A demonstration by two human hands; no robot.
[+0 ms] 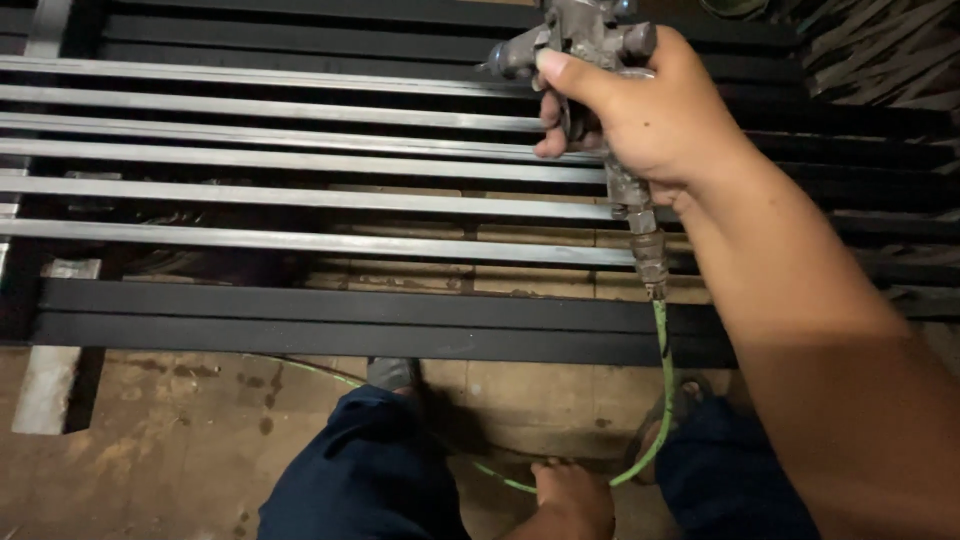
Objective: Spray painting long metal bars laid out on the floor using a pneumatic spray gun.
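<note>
Two hands: right hand (650, 115) gripping spray gun (590, 60) over metal bars (300, 200); left hand (572, 498) lower down, loosely closed on green hose (662, 380).

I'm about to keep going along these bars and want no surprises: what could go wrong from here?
The green hose loops down between the legs and past the left hand, near the sandalled feet, so it could snag or trip. The right hand holds the spray gun close over the metal bars; that near, the coat may run. Some bars look dark and others bare, so patches could be missed.
</note>
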